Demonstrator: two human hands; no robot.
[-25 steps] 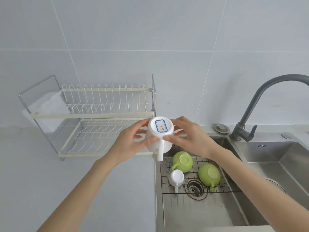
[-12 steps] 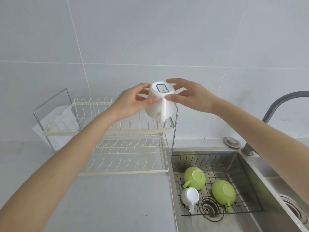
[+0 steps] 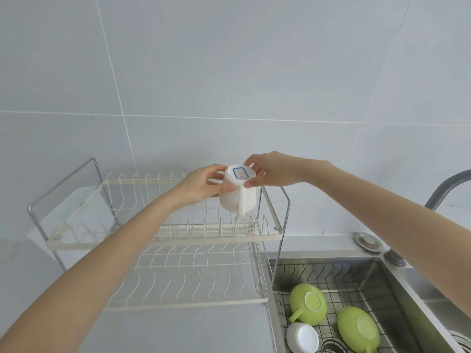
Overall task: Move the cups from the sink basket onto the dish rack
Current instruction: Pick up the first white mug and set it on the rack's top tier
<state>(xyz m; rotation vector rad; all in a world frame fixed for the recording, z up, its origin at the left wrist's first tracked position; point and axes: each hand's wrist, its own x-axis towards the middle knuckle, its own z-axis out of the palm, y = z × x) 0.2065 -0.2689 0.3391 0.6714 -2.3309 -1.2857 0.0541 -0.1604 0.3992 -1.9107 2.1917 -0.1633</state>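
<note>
An upside-down white mug [image 3: 238, 192] with a blue-bordered label on its base hangs over the right end of the dish rack's upper tier [image 3: 163, 242], handle toward me. My left hand [image 3: 201, 186] grips its left side and my right hand [image 3: 270, 171] pinches its right side near the base. In the wire sink basket [image 3: 362, 284] at the lower right lie two upturned green cups [image 3: 308, 303] [image 3: 358, 328] and a small white cup [image 3: 302, 337], also base up.
The two-tier cream wire rack stands on the grey counter [image 3: 178, 329] left of the steel sink [image 3: 418, 296]; its lower tier [image 3: 188, 299] holds nothing. A grey faucet [image 3: 443, 187] arches at the right edge. A round metal cap [image 3: 367, 242] sits behind the sink. Tiled wall behind.
Both hands carried the white mug up from beside the sink and leftward over the rack's upper tier, then lowered it toward the wires. The view tilted and shifted.
</note>
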